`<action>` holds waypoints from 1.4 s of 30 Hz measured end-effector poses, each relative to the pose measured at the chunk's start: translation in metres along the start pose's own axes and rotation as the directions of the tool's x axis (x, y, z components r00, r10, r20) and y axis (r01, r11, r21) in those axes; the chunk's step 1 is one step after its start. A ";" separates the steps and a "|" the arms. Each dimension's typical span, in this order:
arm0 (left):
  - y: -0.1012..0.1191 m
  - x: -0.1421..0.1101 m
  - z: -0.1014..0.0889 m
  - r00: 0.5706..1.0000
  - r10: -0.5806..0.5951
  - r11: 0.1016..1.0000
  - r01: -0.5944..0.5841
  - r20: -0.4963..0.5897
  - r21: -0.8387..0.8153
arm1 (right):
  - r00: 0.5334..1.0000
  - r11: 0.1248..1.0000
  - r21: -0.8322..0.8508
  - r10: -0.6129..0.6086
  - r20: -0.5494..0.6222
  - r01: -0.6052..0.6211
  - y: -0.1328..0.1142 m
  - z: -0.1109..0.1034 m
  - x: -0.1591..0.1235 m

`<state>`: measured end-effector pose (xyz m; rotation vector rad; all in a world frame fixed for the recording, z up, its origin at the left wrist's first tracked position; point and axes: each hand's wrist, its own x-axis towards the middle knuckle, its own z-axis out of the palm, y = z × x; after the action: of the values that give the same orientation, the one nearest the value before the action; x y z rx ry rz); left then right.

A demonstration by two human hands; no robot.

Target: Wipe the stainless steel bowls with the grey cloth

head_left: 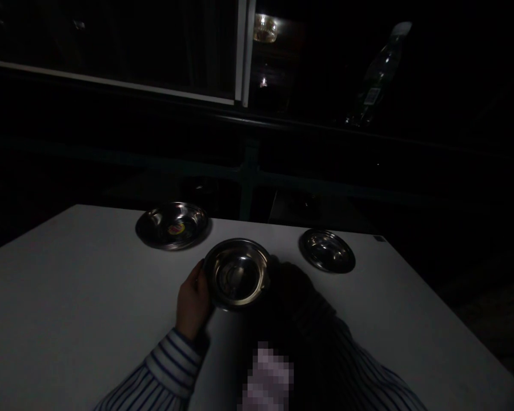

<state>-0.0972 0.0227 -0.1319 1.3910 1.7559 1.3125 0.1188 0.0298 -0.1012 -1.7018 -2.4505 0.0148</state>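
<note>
A round, shiny metal bowl [239, 275] is between my two hands, over the middle of the white table. My left hand [192, 301] grips its left rim, the thumb along the edge. At the right rim is my right hand [292, 284], in deep shadow; its fingers look closed on the bowl, though their detail is mostly lost in the dark. A larger, shallow metal dish [171, 225] with a yellow and red sticker inside rests beyond my left hand. Beyond my right hand lies a smaller metal dish [326, 251].
The white table [89, 297] has its far edge just behind the dishes. On a dark ledge past it, a clear plastic bottle [379, 77] with a white cap stands at the upper right. A window frame [245, 54] is at the back. The scene is very dim.
</note>
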 end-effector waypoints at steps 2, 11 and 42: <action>0.000 0.001 0.000 1.000 -0.002 1.000 0.002 -0.012 -0.005 | 0.999 1.000 -0.005 0.028 0.043 -0.028 0.001 -0.004 0.007; 0.001 0.005 -0.005 0.997 0.032 0.997 -0.026 0.076 -0.075 | 0.958 0.995 -0.036 0.096 0.269 -0.090 0.013 -0.018 0.025; 0.005 -0.001 -0.008 0.986 0.094 0.984 -0.071 0.138 -0.163 | 0.888 0.911 -0.140 -0.329 0.320 0.388 -0.030 -0.027 0.132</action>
<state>-0.1013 0.0188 -0.1244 1.4445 1.4803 1.3271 0.0499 0.1398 -0.0558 -1.3596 -3.0516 -0.0296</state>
